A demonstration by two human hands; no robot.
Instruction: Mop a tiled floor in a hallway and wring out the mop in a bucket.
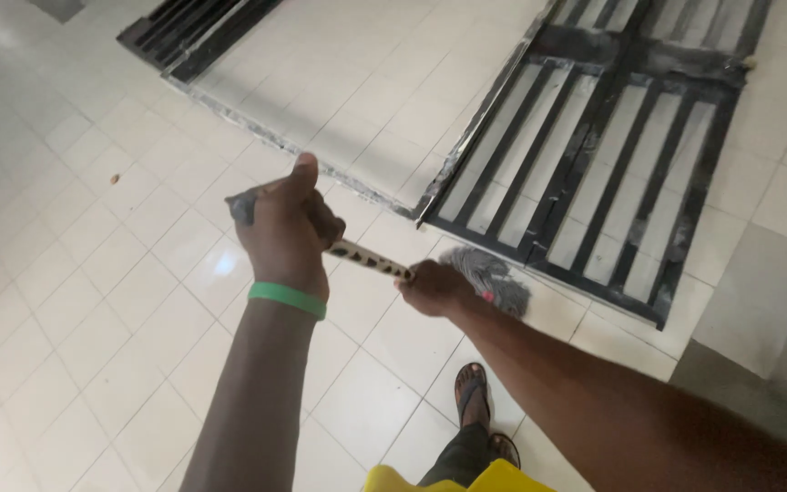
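Observation:
My left hand point(286, 228) grips the upper end of a mop handle point(371, 260), thumb pointing up, with a green band on the wrist. My right hand point(434, 287) grips the same handle lower down, close to the grey stringy mop head point(489, 278). The mop head rests on the white tiled floor point(120, 301), just in front of a black barred gate point(594, 173). The handle is patterned in pale and dark patches.
The barred gate leaf stands open at the right; another dark barred leaf point(193, 32) shows at the top left, with a doorway threshold point(284, 141) between them. My sandalled foot point(473, 387) is below the mop. A small brown speck point(114, 179) lies on the tiles.

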